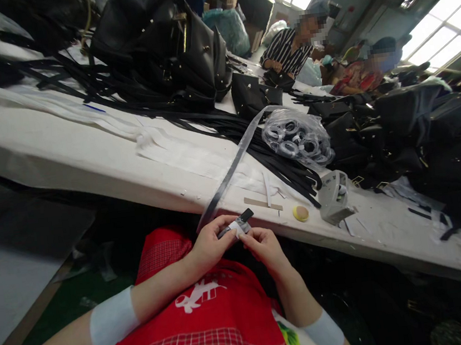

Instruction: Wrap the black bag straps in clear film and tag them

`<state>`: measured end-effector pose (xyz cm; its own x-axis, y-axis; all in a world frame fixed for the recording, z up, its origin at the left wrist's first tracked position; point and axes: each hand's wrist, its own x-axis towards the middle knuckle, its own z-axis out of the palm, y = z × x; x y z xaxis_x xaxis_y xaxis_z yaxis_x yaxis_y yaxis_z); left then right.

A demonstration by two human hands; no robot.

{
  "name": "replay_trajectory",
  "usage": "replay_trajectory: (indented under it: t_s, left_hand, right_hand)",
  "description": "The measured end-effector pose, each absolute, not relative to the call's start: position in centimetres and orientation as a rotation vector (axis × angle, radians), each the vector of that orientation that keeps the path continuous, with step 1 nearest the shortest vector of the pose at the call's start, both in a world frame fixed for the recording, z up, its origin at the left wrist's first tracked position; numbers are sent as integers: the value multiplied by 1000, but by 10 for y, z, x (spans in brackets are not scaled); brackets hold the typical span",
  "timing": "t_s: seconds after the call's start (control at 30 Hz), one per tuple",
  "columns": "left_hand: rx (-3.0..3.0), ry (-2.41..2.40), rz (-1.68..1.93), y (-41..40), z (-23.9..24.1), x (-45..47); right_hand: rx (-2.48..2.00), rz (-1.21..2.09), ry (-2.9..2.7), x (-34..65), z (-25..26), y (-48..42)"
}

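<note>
My left hand [210, 243] is closed around the end of a long black strap [230, 173] that runs up and away over the white table [42, 145]. My right hand [265, 246] pinches a small white strip [239, 227] wrapped on the strap's end, just below the black tip. Both hands are held above my lap, over a red apron [207, 321], at the table's near edge.
A pile of black straps [270, 151] and a clear bag of tape rolls [300, 139] lie ahead. A grey tape dispenser [334, 196] and a small yellow disc [300, 212] sit near the edge. Black bags [173, 45] are heaped behind. Two other people sit at the far end.
</note>
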<state>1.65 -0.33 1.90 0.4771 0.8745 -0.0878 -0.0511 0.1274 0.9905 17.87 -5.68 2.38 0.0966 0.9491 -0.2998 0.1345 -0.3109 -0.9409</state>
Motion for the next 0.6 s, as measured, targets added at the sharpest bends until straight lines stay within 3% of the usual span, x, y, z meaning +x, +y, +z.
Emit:
replay_trajectory:
  t_s: [0.17,0.33,0.6]
  left_hand:
    - [1143,905,849,-2,19,21]
    - [1089,1026,910,-1,22,21]
    - [1602,918,1060,-11,33,14]
  right_hand:
    - [-1610,1230,-1251,180,25,-54]
    - [-1408,1450,-1116,175,21,-52]
    - [-1314,1339,-915,152,12,-37]
